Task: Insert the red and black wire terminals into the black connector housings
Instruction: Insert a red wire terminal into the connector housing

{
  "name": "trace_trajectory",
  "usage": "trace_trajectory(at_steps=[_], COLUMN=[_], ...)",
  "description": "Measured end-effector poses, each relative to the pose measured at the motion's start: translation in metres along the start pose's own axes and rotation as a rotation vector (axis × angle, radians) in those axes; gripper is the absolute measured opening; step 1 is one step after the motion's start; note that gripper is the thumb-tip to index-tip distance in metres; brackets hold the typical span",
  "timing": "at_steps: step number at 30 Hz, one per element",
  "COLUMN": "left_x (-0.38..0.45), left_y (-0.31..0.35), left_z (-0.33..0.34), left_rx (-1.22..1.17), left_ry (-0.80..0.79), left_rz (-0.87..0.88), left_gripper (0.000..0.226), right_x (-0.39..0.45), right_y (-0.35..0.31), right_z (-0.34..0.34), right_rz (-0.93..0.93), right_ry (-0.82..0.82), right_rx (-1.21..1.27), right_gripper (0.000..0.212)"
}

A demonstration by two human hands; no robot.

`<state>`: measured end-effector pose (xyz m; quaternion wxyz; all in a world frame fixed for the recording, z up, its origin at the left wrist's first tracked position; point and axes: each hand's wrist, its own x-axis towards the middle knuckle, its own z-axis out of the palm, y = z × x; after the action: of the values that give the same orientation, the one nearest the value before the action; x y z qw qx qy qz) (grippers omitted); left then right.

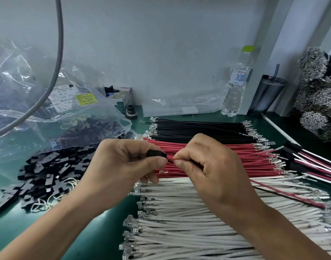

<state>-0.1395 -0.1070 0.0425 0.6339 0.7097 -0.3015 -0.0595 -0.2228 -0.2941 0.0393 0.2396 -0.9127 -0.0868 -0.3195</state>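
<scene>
The left hand (123,162) is pinching a small black plastic connector housing (156,153) above the green bench (97,239); the right hand (207,166) is pinching a thin red wire (292,195) at the housing's opening, over rows of red wires (226,158).

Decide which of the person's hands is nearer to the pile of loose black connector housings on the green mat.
Left. The left hand hovers just right of the pile of black connector housings, with one housing in its grip. The right hand is farther right, over the red wires.

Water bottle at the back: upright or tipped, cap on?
Upright, cap on. The water bottle stands on its base against the wall, green cap on top.
</scene>
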Motion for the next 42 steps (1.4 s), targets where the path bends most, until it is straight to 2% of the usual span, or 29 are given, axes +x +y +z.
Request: trace_trajectory(at_steps=[4,9,10,13,16,19,22,25,28,30,34,36,39,42], left_x=[0.002,0.006,0.007,0.008,0.009,0.009,0.011,0.011,0.01,0.01,0.01,0.01,0.01,0.011], left_y=[0.001,-0.007,-0.009,-0.013,-0.016,-0.016,-0.014,-0.012,-0.01,-0.009,-0.009,-0.009,-0.006,-0.005], left_z=[0.0,-0.002,-0.003,-0.005,-0.004,-0.005,-0.008,-0.01,-0.012,-0.013,-0.014,-0.013,-0.013,-0.016], left_rx=[0.033,0.014,0.022,0.016,0.002,-0.008,-0.028,-0.072,-0.112,-0.111,-0.118,-0.129,-0.159,-0.173], left_ry=[-0.004,0.059,0.082,0.128,0.116,0.118,0.116,0.105,0.104,0.108,0.085,0.077,0.071,0.069], left_rz=[0.022,0.048,0.046,0.039,0.041,0.03,0.009,-0.016,-0.059,-0.093,-0.128,-0.136,-0.145,-0.154], left_gripper=[0.024,0.018,0.017,0.017,0.019,0.02,0.02,0.018,0.018,0.019,0.023,0.021,0.026,0.029], right_x=[0.003,0.004,0.002,-0.003,-0.006,-0.005,0.001,0.009,0.012,0.011,0.018,0.021,0.014,0.008], right_y=[0.004,-0.007,-0.012,-0.022,-0.019,-0.016,-0.012,-0.004,-0.003,-0.009,-0.027,-0.027,-0.014,-0.003], right_z=[-0.007,-0.014,-0.012,0.001,0.012,0.009,-0.004,-0.021,-0.029,-0.031,-0.052,-0.053,-0.037,-0.027], right_rz=[-0.004,-0.11,-0.119,-0.073,-0.02,-0.011,0.059,0.106,0.113,0.091,-0.091,-0.158,-0.096,-0.048], right_ry=[-0.007,0.121,0.07,-0.239,-0.332,-0.307,-0.275,-0.151,-0.079,-0.034,0.219,0.2,0.068,0.037], right_rx=[-0.021,-0.262,-0.239,-0.185,-0.164,-0.157,-0.004,0.172,0.182,0.159,0.057,-0.07,-0.205,-0.247], right_gripper=[0.015,0.006,0.007,0.009,0.012,0.009,0.005,0.015,0.02,0.022,0.019,0.016,0.014,0.012])
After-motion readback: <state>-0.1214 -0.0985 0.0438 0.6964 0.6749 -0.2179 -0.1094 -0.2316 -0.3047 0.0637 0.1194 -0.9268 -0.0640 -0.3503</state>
